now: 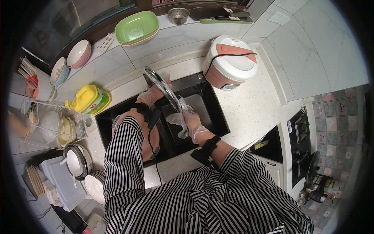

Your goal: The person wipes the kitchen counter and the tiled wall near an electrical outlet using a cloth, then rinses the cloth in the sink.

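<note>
My right hand (192, 121), in a clear glove, grips a wet-looking grey cloth (176, 119) beneath the spout of a chrome faucet (165, 84). Part of the cloth hangs down over the right bowl of the black double sink (220, 122). Behind the faucet, my left hand (152, 95), gloved too, reaches toward the back rim of the sink. The faucet covers part of its fingers, so what they touch is unclear. Under my left forearm, a pink plastic basin (152, 139) sits in the left bowl, partly hidden by my sleeve.
A pink-and-white rice cooker (230, 63) stands right of the sink. A yellow detergent bottle (90, 99) is at the back left. Stacked bowls (95, 187) and a wire rack (54, 128) occupy the left. Green trays (137, 27) and knives (225, 20) line the ledge.
</note>
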Available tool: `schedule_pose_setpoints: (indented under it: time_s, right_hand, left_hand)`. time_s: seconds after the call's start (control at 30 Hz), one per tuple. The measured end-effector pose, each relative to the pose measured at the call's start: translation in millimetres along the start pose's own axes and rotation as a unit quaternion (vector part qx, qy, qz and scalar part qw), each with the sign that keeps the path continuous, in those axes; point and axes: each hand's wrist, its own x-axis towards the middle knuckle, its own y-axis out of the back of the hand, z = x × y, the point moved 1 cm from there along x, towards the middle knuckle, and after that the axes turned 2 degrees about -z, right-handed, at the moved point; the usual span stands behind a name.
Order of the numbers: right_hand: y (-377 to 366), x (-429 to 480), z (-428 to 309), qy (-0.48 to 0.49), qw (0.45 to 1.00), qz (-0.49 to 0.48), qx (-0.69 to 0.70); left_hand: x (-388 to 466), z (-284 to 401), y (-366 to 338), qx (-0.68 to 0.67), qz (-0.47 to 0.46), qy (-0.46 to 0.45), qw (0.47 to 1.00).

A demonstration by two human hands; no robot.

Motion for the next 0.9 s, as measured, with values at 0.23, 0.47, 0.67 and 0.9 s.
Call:
schedule_pose_setpoints:
  time_s: [0.23, 0.47, 0.67, 0.9]
  right_hand:
    - [3.0, 5.6, 3.3, 0.013, 1.000, -0.012, -0.003]
    - [-2.2, 5.4, 5.0, 0.003, 1.000, -0.011, 0.022]
    - [-2.5, 1.8, -0.2, -0.005, 1.000, -0.007, 0.006]
    - [-2.1, 7.2, 5.5, 0.006, 1.000, 0.001, 0.004]
  left_hand:
    - [10.1, -14.4, 0.1, 0.034, -0.029, 0.018, 0.999]
    - [10.2, -30.5, -1.2, 0.009, -0.018, 0.028, 0.999]
    - [5.5, -10.0, -1.3, 0.010, -0.019, 0.019, 1.000]
    - [6.5, 0.7, -4.8, -0.032, -0.021, 0.011, 0.999]
